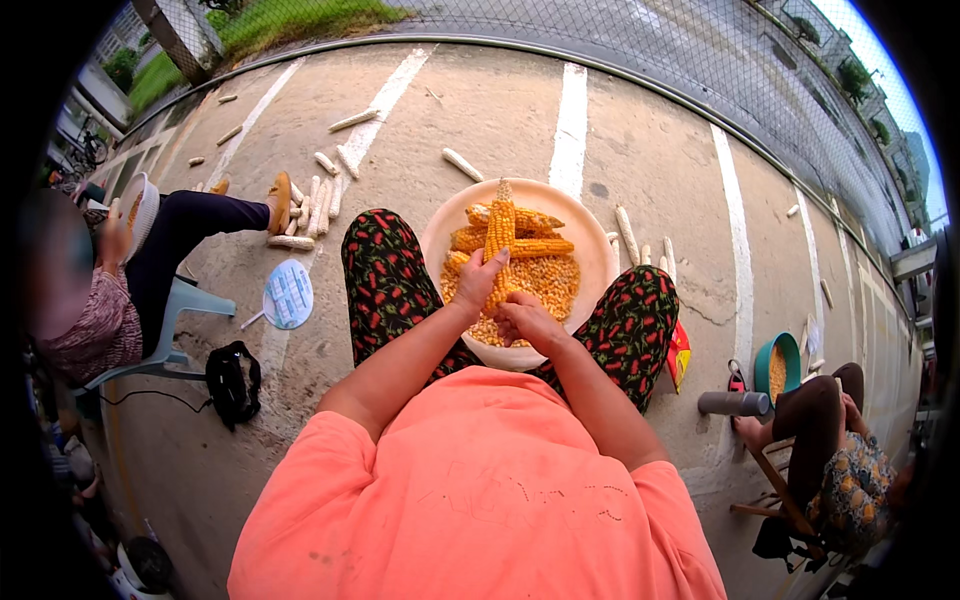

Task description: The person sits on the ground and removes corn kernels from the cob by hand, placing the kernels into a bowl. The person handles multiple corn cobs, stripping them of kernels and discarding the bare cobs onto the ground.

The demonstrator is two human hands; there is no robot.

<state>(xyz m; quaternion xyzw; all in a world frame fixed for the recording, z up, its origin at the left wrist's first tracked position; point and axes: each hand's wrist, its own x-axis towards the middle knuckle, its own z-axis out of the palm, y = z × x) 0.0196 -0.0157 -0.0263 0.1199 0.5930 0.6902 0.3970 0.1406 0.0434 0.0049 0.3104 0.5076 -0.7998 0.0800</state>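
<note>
My left hand [480, 279] grips an ear of dried yellow corn [500, 225] that points up and away from me over a wide pale basin [592, 225]. At the ear's near end is my right hand [523, 319], its fingers curled and touching the kernels there; what lies under them is partly hidden. Loose corn kernels [555, 281] cover the near part of the basin. Several more ears of corn [544, 247] rest on the far side, behind the held ear. The basin sits between my knees.
Bare corn cobs [319, 206] lie piled left on the concrete, others [628, 232] right of the basin. A hand fan [288, 294] and black bag [234, 384] lie left, near a seated person. Right are a grey bottle [733, 403], a green basin [766, 367] and another seated person.
</note>
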